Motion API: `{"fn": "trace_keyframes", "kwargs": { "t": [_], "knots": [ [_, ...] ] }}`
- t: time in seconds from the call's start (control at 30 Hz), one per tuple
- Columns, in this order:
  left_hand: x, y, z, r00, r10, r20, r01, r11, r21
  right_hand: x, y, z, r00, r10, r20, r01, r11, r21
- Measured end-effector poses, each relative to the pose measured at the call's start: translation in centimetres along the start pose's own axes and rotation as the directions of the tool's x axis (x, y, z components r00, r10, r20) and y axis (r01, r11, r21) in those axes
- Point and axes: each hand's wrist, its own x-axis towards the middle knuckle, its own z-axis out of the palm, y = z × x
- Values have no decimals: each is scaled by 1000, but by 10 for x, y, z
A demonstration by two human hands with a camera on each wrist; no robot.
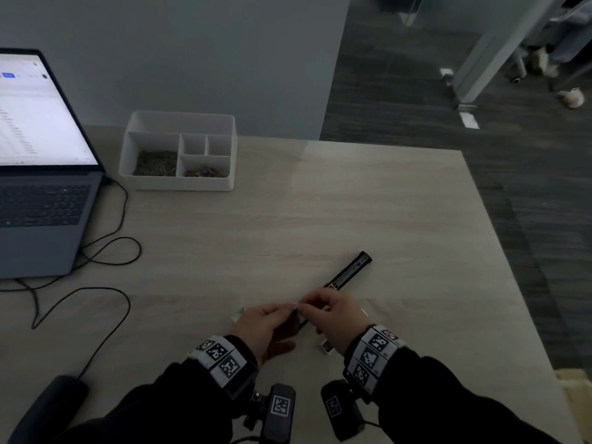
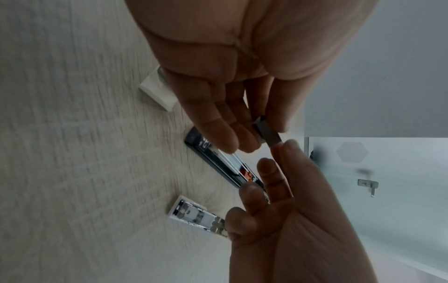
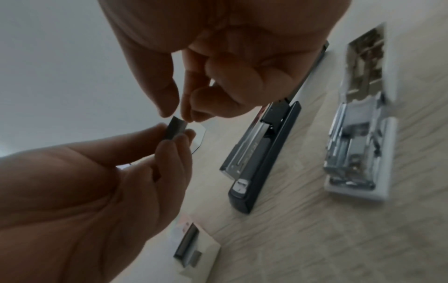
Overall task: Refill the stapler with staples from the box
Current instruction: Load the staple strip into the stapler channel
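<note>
both hands meet over the near middle of the light wood desk (image 1: 320, 200), pinching one short strip of staples (image 2: 266, 132) between them. on the left, the left hand (image 1: 262, 328) has thumb and fingertips (image 3: 174, 151) curled round one end of the strip, its other fingers loosely bent beneath. on the right, the right hand (image 1: 333, 315) nips the other end between thumb and forefinger, the remaining fingers folded in towards the palm. the strip is held in the air above the desk, clear of everything under it.

going left to right across the desk: an open laptop (image 1: 41, 174) with a lit screen sits at the far left, black cables (image 1: 109, 251) trailing from it. a white organiser tray (image 1: 179, 184) stands further back, with paper clips and small coloured bits in its front compartments. a small white packet (image 3: 194, 249) with a grey staple strip in it lies just beside the left hand. the black stapler (image 3: 264, 151) lies flat beneath the hands, swung fully open so its metal staple channel faces up, its far arm reaching away to the right. a white box of staples (image 3: 358, 134), open, with silver strips in it, lies just to the right of the stapler, apart from it.
</note>
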Motion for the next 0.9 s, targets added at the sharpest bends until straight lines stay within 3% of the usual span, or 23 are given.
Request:
{"fn": "trace_keyframes", "kwargs": {
  "t": [0.13,0.3,0.63,0.73,0.83,0.9],
  "knots": [
    [0,0,1,1000,25,11,-25,1000,18,-1,0,1,987,153,50,-157,985,69],
    [2,1,0,999,33,-4,-33,999,-21,1,5,3,968,231,96,-245,954,173],
    [4,-2,3,1000,26,15,-25,997,-69,5,5,-2,989,138,60,-145,978,152],
    [5,-2,1,999,39,-27,-40,998,-47,12,7,-8,991,130,7,-130,978,166],
    [9,-5,-5,997,25,-79,-27,999,-22,23,12,-22,990,113,-79,-116,993,-35],
    [10,-8,-7,996,8,-87,-9,1000,-6,27,13,-28,995,90,-41,-97,978,-186]
  ]
}}
